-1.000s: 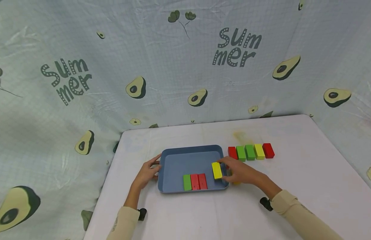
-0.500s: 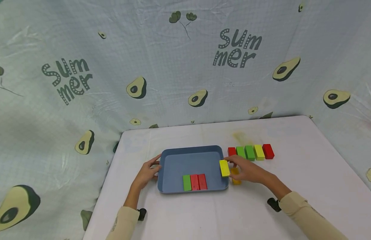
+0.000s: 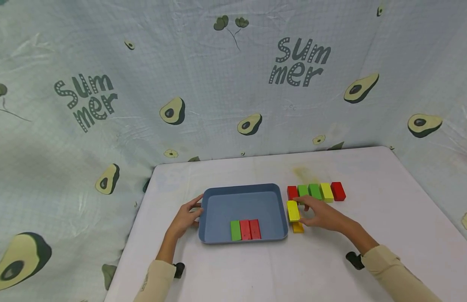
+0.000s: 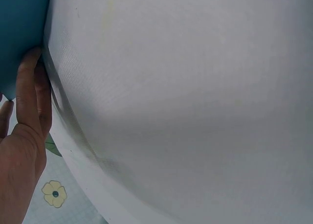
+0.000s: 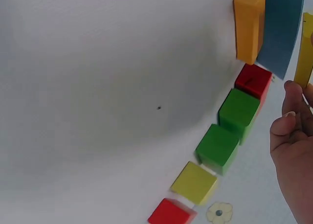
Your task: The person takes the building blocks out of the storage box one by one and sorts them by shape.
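At the nine o'clock edge of the blue tray point(image 3: 239, 204) on the worktop point(image 3: 226, 268), the left hand point(image 3: 185, 217) rests its nearly straight fingers against the side, while at three o'clock, just outside the rim, the right hand point(image 3: 323, 214) pinches a yellow block point(image 3: 293, 210) between narrowed fingers, partly hiding an orange block point(image 3: 298, 228) from the head view. Toward six o'clock inside the tray lie a green block point(image 3: 235, 230) and two red blocks point(image 3: 245, 230), side by side; between two and three o'clock, beyond the tray, runs a row of five blocks point(image 3: 315, 191): red, green, green, yellow, red.
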The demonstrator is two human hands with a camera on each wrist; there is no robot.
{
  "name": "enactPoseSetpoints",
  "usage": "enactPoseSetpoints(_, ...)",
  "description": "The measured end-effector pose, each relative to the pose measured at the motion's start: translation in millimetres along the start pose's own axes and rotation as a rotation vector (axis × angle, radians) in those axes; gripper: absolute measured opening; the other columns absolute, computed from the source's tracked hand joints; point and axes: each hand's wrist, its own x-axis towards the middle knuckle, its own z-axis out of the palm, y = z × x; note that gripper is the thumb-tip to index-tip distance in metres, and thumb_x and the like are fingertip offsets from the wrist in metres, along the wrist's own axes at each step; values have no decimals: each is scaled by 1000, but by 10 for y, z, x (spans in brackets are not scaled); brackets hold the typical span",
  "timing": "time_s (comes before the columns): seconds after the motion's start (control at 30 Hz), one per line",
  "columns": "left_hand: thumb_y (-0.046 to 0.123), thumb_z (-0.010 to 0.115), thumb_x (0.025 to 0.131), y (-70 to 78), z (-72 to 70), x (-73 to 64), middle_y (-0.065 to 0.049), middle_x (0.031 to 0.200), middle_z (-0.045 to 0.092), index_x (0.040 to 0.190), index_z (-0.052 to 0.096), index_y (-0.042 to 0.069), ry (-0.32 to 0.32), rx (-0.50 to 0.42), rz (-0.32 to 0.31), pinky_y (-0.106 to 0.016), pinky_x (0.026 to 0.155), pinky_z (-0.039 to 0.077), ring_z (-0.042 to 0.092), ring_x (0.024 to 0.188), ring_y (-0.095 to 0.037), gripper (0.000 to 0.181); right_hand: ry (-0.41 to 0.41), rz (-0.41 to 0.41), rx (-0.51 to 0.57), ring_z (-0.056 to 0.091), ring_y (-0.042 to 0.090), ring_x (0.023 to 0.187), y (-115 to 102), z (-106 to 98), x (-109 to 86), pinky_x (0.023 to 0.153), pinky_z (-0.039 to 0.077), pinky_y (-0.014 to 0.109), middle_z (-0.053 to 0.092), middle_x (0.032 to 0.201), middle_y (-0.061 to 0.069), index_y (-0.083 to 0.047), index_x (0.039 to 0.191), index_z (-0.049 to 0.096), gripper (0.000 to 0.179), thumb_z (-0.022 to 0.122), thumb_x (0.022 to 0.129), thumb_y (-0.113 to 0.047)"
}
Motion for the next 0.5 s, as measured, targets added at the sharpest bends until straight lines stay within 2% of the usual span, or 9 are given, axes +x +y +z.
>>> enactPoseSetpoints(0.33,3,55,93,4,-3,4,-25,128,46,144,41,12,10,18,0,-39,65,54,57,99,-32,54,-7,75,-18,50,21,91,86,-98,-86,68,50,26,55,111,4,-4,132,50,61,76,78,-14)
enactPoseSetpoints(0.5,2,55,93,0,0,9,-25,128,45,145,40,12,0,9,-1,-39,65,54,57,100,-32,54,-23,99,-29,49,19,89,148,-109,-115,69,49,26,55,114,5,-4,130,52,61,78,76,-16)
